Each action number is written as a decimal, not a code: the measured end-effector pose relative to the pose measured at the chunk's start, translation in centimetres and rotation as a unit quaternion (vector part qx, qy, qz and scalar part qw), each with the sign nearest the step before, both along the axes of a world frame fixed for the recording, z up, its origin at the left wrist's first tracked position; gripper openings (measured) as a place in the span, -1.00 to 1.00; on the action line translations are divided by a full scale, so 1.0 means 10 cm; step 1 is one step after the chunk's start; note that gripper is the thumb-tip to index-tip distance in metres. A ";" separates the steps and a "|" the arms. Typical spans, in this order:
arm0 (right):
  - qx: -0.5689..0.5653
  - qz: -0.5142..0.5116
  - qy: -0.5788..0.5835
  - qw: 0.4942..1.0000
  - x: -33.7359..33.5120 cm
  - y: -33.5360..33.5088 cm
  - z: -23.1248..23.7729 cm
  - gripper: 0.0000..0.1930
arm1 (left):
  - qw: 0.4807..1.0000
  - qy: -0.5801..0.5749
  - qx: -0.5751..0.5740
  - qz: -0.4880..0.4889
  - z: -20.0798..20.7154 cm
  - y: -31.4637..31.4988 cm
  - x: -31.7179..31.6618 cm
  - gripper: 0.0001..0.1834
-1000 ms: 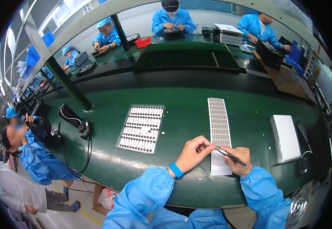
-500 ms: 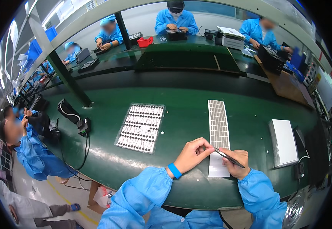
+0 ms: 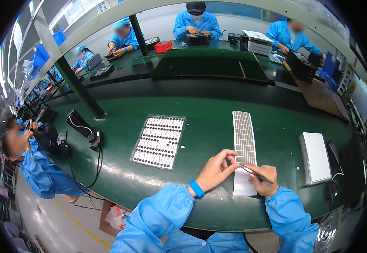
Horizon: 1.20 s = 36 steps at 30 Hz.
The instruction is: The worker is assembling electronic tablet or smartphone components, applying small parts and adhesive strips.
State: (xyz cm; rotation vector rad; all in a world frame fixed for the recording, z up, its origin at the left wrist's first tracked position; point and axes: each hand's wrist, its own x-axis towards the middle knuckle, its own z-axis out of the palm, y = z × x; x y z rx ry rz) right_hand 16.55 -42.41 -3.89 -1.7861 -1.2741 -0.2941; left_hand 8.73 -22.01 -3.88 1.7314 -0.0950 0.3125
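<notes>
- A long white strip (image 3: 244, 145) with a fine grid of small parts lies flat on the green table (image 3: 209, 109), running away from the person; its near end is bare white.
- The left hand (image 3: 216, 169) rests at the strip's left edge near that end, thumb and forefinger pinched narrowly together at the edge; whether they hold anything between them is too small to tell.
- The right hand (image 3: 264, 180) lies at the strip's right edge and grips dark tweezers (image 3: 255, 173), which slant up and to the left over the strip so their tip ends close to the left fingertips.
- Both forearms wear blue sleeves, and the left wrist carries a blue wristband (image 3: 196, 188).
- To the left of the strip, apart from it, a clear tray (image 3: 159, 141) holds rows of small dark parts.
- To the right, well apart, a white box (image 3: 316, 157) sits near the table's edge.
- At the table's left end a black device (image 3: 79, 122) with a cable stands beside a green post.
- Other people in blue coats work at the far benches and at the left.
</notes>
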 end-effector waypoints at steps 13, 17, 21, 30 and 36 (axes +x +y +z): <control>-0.002 0.003 0.025 1.000 -0.05 0.08 -0.08 -0.61 | 0.999 0.024 0.039 -0.010 -0.10 0.10 -0.05 -0.85; -0.003 -0.032 0.008 0.999 0.00 -0.05 -0.15 -0.74 | 1.000 0.005 0.023 -0.008 -0.09 0.02 0.00 -0.84; -0.016 -0.076 0.082 0.994 0.03 -0.22 -0.27 -0.70 | 0.997 -0.077 0.019 0.004 -0.02 -0.08 0.06 -0.87; -0.056 -0.041 -0.019 0.997 0.04 -0.17 -0.27 -0.70 | 0.998 -0.056 0.029 0.023 -0.06 -0.01 0.02 -0.84; -0.073 -0.074 -0.005 0.995 0.05 -0.22 -0.33 -0.68 | 0.996 -0.071 0.036 0.032 -0.08 -0.04 0.03 -0.84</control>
